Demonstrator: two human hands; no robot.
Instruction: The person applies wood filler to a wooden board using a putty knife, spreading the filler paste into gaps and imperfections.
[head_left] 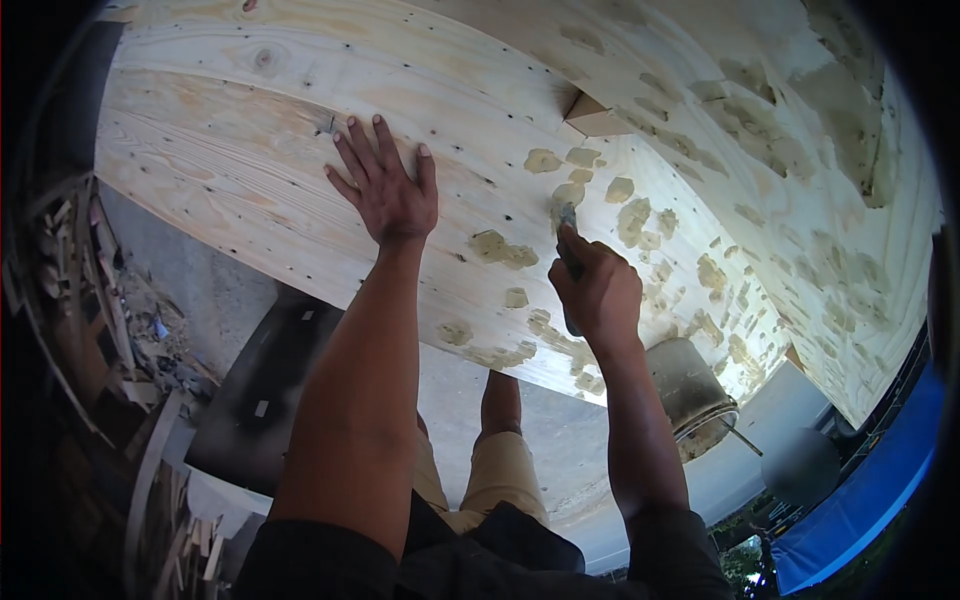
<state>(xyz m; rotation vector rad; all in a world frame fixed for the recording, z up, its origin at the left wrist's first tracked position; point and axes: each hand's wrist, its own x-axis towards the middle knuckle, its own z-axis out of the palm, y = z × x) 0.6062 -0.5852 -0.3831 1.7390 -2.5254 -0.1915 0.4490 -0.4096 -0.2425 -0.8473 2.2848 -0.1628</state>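
Observation:
My left hand (392,195) lies flat on a pale wooden panel (250,130), fingers spread, holding nothing. To its right, my right hand (598,290) is wrapped round a dark-handled scraper (571,262). The scraper's blade end touches the panel at a patch of tan filler (568,194). More filler patches (503,250) dot the panel around and below the tool. Small dark fastener marks run in rows across the wood. Part of the scraper is hidden by my fingers.
A second filler-spotted panel (740,110) rises at the right, with a small wood block (597,118) at the joint. A dirty bucket (690,385) stands below right. Left are a black object (262,385) and scrap wood (85,290). A blue sheet (870,500) is lower right.

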